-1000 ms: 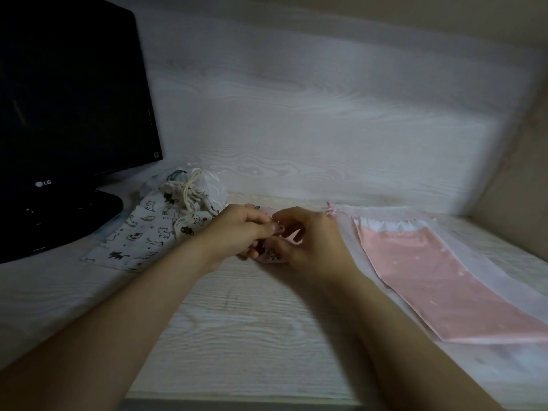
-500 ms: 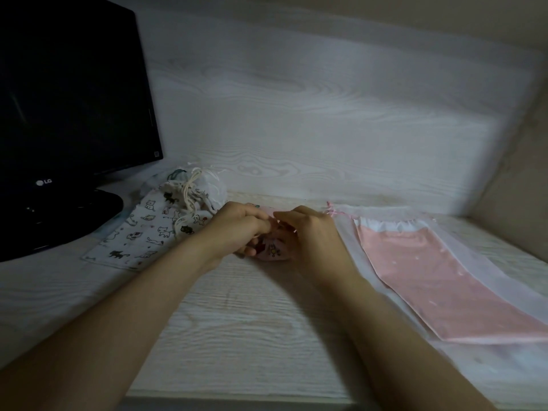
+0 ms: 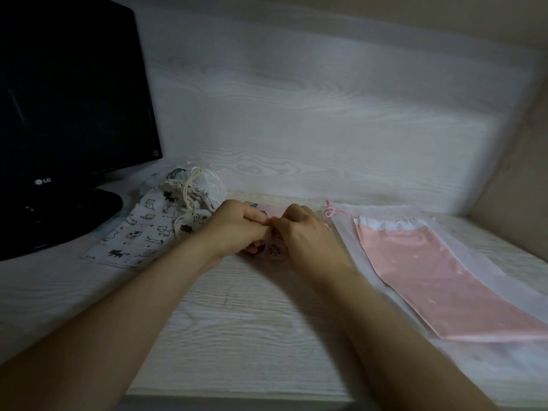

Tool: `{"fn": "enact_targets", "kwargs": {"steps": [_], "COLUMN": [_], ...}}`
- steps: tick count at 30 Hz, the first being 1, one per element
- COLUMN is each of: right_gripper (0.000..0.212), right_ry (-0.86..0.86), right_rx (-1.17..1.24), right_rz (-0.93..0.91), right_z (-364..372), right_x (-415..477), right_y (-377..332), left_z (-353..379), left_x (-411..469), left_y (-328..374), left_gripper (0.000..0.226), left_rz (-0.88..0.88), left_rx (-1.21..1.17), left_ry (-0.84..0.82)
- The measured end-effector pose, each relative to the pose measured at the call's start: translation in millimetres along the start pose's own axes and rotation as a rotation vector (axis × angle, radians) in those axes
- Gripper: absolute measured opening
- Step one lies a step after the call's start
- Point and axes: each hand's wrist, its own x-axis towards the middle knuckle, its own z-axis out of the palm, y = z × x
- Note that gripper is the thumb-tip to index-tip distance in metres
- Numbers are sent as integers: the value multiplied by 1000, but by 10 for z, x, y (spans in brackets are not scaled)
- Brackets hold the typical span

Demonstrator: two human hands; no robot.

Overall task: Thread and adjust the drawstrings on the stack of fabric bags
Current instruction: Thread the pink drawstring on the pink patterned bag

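Right of the monitor (image 3: 68,114), the small pink bag (image 3: 274,249) is pinched at its top edge by left hand (image 3: 237,228) and right hand (image 3: 308,237), knuckles together. Soft, light, floppy fabric is expected; best gripped at the hem channel. The cord is hidden.

desk (image 3: 243,321): pale woodgrain | back panel (image 3: 296,108): same woodgrain | monitor (image 3: 68,93): black, left | light: dim

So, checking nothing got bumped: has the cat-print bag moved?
No; the cat-print bag keeps the same place beside the monitor stand.
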Motion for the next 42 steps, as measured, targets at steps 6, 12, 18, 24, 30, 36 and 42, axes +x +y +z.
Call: {"fn": "enact_targets", "kwargs": {"steps": [6,12,18,24,30,36,42], "right_gripper": [16,17,17,17,20,17,17], "right_ry": [-43,-14,66,-6,-95,-99,-76], "right_rx": [-7,199,319,915,1318,1423,1422], "right_rz": [-27,73,184,562,749,837,850], "right_z": [54,37,134,27,-8,15,56], "right_x": [-3,-14,-32,-23,-9,-15,-4], "right_y": [22,22,24,56,54,97,132], "left_z": [-33,-9,-38,-20,-52,-2,-3], "left_x": [31,35,47,62,70,-10,21], "left_y": [-44,-90,-124,-125,-121,-63,-84], "left_gripper": [42,35,31,30,40,21,19], "left_rz": [34,254,358,483,477,447,536], "left_rx": [-9,218,309,357,356,275,369], "left_ry": [38,141,148,175,186,130,173]}}
